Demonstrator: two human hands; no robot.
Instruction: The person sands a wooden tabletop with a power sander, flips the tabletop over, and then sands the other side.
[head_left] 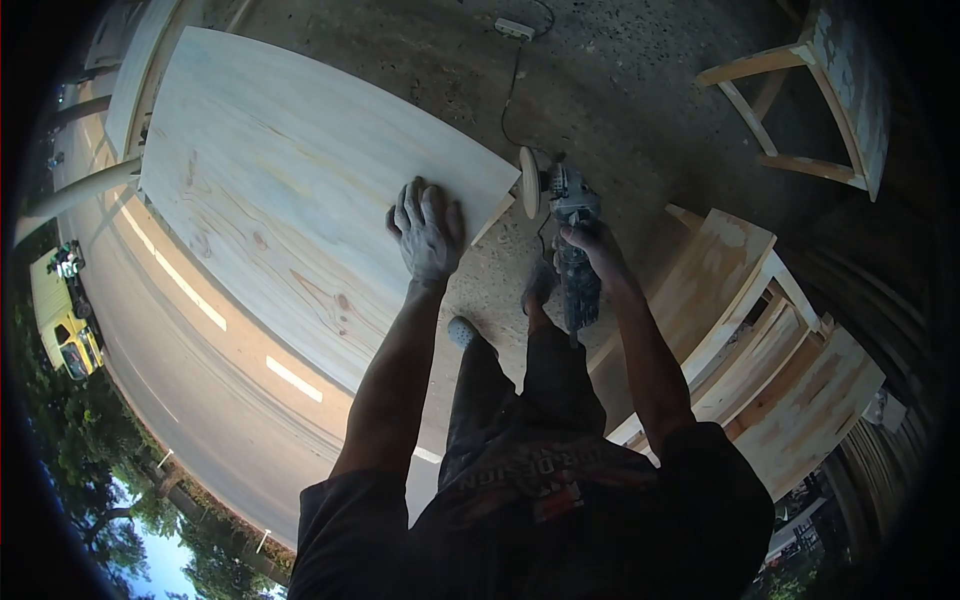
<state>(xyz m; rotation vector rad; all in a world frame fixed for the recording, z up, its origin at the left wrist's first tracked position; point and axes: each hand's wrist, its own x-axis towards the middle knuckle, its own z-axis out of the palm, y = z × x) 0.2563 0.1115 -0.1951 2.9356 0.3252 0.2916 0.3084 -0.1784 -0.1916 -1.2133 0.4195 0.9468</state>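
My left hand (428,230) lies flat on a large pale wooden panel (280,170), near its right-hand end, with the fingers spread a little and dusted white. The panel shows wood grain and several knots. In my right hand (592,248) is an angle grinder (576,240), its body pointing down toward my legs. A round tan sanding disc (529,183) on its head stands edge-on, right at the corner of the panel. The fingers of my right hand wrap round the dusty grinder body and are partly hidden behind it.
A dark cord runs over the concrete floor (620,100) to a power strip (515,29). Unpainted wooden furniture stands at right: a frame with legs (780,70) and further pieces (715,265). Left, beyond a pole (80,203), lies a road with a yellow truck (72,335).
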